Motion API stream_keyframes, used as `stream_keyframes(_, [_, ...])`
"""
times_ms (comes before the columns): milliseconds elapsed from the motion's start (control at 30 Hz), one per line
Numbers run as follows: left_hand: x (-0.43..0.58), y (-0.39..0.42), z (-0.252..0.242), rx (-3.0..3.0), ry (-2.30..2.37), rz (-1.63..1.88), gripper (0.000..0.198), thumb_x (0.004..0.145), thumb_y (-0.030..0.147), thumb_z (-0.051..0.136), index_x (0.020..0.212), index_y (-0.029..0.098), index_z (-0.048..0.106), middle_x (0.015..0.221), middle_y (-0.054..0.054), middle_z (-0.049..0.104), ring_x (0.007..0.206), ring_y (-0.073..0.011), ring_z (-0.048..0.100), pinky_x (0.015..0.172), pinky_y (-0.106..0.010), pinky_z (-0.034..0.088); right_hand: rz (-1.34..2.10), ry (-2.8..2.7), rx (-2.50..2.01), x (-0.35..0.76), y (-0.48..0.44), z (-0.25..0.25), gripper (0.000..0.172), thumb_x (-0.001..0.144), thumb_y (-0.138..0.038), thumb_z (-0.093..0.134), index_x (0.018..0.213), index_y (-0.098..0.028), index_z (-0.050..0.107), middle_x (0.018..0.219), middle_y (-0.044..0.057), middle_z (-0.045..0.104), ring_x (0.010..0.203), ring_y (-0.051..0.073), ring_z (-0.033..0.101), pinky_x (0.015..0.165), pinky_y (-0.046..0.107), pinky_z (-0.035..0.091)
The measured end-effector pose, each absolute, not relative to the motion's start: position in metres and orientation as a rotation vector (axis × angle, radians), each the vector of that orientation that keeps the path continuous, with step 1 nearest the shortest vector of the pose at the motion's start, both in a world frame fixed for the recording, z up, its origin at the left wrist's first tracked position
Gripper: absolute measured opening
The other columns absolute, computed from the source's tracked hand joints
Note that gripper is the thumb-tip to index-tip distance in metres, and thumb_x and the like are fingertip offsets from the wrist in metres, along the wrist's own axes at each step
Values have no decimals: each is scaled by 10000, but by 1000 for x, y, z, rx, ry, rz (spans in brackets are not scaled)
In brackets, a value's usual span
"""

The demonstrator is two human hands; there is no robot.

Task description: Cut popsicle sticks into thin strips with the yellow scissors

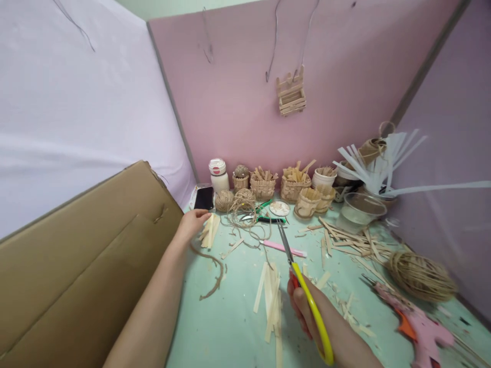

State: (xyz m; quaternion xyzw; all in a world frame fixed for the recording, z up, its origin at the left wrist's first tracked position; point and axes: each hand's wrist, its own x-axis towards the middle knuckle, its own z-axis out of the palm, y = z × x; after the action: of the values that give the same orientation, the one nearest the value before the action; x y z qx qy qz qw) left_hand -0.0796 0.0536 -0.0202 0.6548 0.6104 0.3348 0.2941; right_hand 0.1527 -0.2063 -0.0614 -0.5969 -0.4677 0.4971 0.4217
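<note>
In my right hand (303, 301) is a pair of scissors (286, 240) with yellow-and-red handles. My fingers wrap the handles, and the blades point away from me, nearly together. Further back on the left, my left hand (194, 223) reaches over the edge of a small stack of pale wooden strips (210, 232). Its fingers are stretched out, and nothing shows in them. A dark-screened phone (204, 198) lies just beyond it. More pale wooden strips (272, 296) lie loosely just left of my right hand. A pink craft knife (282, 248) rests under the scissor blades.
A cardboard box (115, 245) borders the left side. Stick-filled baskets (263, 185), a white jar (219, 179) and tangled twine (243, 207) stand or lie along the back. At right are a twine ball (422, 276), a pink glue gun (422, 324) and a clear plastic cup (358, 212).
</note>
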Motion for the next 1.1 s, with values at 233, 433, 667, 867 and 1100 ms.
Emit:
stream_keyframes(233, [-62, 33, 2, 2057, 1548, 687, 375, 749, 382, 579, 1044, 166, 660, 996, -91, 698, 913, -217, 618, 782, -282, 427, 1131, -1107, -1401, 157, -203, -65, 524, 830, -734, 311, 841, -220, 412, 612, -70, 342, 441, 69, 268, 382, 191, 271])
stream_keyframes(433, [-10, -19, 7, 2358, 1178, 239, 261, 772, 384, 520, 850, 190, 677, 792, -36, 682, 727, -180, 594, 627, -256, 382, 991, -849, -1296, 156, -194, -40, 603, 708, -824, 379, 786, -226, 403, 545, -78, 359, 399, 77, 308, 352, 197, 294])
stream_keyframes(667, [18, -61, -19, 2584, 1007, -341, 183, 676, 278, 529, 730, 169, 665, 765, -93, 680, 695, -215, 598, 550, -270, 339, 954, -787, -1293, 157, -193, -33, 614, 691, -842, 378, 768, -233, 376, 552, -87, 353, 384, 69, 309, 343, 201, 319])
stream_keyframes(867, [26, -74, -23, 2665, 1012, -501, 208, 668, 272, 527, 717, 131, 671, 754, -142, 675, 715, -262, 634, 544, -290, 354, 941, -817, -1377, 157, -195, -29, 590, 725, -813, 374, 740, -224, 385, 524, -84, 365, 386, 72, 334, 352, 196, 307])
stream_keyframes(1100, [30, -77, -24, 2639, 1044, -481, 165, 640, 162, 516, 693, 144, 672, 747, -128, 681, 748, -255, 640, 587, -289, 382, 958, -887, -1364, 157, -197, -35, 551, 790, -766, 334, 823, -220, 401, 560, -82, 364, 420, 82, 325, 373, 203, 303])
